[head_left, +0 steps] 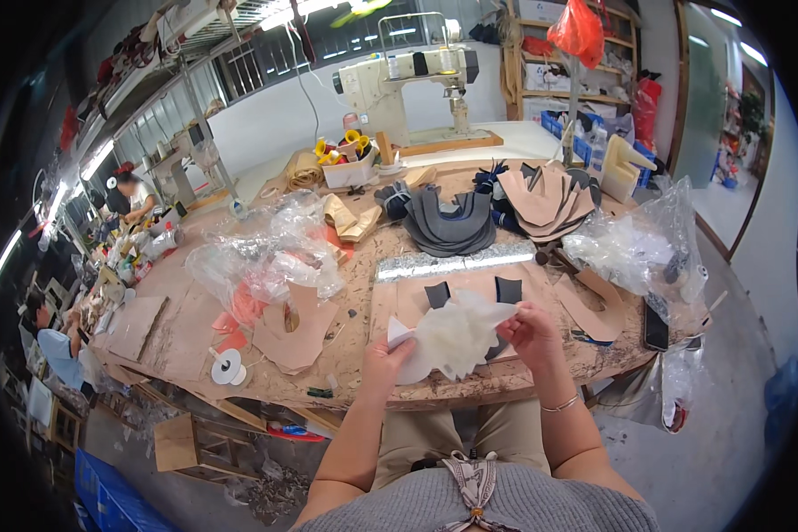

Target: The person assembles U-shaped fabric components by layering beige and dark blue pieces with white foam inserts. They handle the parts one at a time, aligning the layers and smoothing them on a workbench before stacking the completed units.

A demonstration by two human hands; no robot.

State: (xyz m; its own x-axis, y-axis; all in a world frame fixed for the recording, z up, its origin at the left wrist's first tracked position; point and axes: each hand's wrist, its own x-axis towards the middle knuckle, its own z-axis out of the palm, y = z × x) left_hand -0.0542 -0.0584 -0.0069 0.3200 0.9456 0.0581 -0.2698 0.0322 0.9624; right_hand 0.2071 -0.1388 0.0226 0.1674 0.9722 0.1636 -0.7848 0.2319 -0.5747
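Observation:
A bunch of thin, cream-white sheet pieces (459, 335) hangs above the near edge of the table, stretched between my hands. My left hand (388, 356) pinches its left end, where a white corner sticks up. At the right, my right hand (530, 335) grips the other tip between thumb and fingers. Whether they are paper or thin lining I cannot tell. Just beyond lie two small dark pieces (437, 294) on a tan board, and another dark piece is partly hidden under the sheets. Farther back sit stacked dark grey curved pieces (452, 229) and tan curved pieces (548, 208).
A speckled slab (399, 268) lies ahead of my hands. Crumpled clear plastic (266, 244) covers the left, with a white spool (228, 368) nearer. A phone (656, 326) lies at the right edge. A sewing machine (408, 93) stands behind; two people sit far left.

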